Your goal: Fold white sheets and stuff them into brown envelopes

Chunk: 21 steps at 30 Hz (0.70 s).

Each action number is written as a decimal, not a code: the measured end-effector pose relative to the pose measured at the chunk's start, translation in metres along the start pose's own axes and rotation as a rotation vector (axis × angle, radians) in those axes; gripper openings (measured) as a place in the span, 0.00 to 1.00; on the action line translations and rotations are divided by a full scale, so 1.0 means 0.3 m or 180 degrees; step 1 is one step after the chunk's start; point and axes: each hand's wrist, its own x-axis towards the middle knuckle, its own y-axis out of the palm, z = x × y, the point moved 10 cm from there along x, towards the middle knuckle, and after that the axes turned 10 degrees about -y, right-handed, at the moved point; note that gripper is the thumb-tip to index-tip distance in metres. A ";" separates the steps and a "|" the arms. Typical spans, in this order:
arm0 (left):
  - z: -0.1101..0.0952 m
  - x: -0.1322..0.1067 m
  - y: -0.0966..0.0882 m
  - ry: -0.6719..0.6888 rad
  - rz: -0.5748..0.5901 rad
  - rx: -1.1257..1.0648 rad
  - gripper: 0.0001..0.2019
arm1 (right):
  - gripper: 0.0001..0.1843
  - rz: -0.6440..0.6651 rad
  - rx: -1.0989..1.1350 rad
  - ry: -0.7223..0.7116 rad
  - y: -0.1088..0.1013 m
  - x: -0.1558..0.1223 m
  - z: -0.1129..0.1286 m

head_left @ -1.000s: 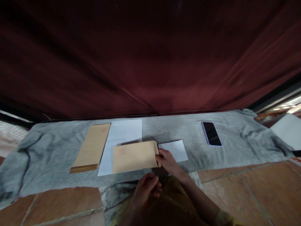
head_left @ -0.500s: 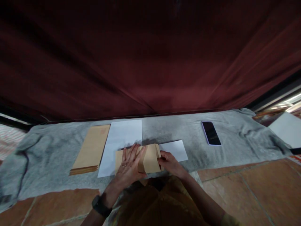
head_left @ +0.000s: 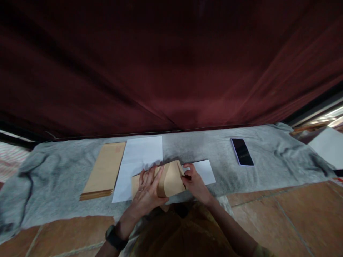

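Observation:
A brown paper envelope [head_left: 173,178] lies crosswise in front of me, its right part bulging up and its right end gaping. My left hand [head_left: 148,189], a dark watch on its wrist, lies across the envelope's left part with fingers stretched out and pressing down. The thumb rests near the lower edge. At the gaping right end, my right hand [head_left: 193,184] has thumb and fingers closed on the envelope's edge, index finger bent. Beneath the right hand a white folded paper [head_left: 206,171] sticks out to the right. Whether anything is inside the envelope is hidden.
A stack of brown envelopes [head_left: 104,167] lies at the left, beside white paper sheets [head_left: 142,153] partly under my left hand. A phone in a purple case [head_left: 242,152] lies at the right. Everything rests on a grey cloth [head_left: 222,150]; a dark red drape [head_left: 171,89] hangs behind.
The envelope's right part has risen and bulges more, tilting upward at its far corner. My right hand has shifted slightly at its end, index finger now raised and bent. The left hand stays put.

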 end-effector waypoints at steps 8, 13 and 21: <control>-0.030 0.000 -0.017 0.0009 -0.0174 0.0156 0.57 | 0.07 0.0410 -0.2455 -0.1068 0.013 -0.009 0.179; -0.036 -0.009 -0.021 0.0070 -0.0234 0.0271 0.55 | 0.12 0.0783 -0.2104 -0.1066 0.050 -0.006 0.174; -0.052 -0.021 -0.019 0.0188 -0.0300 0.0415 0.54 | 0.13 0.0611 -0.0935 -0.0143 0.032 0.029 0.087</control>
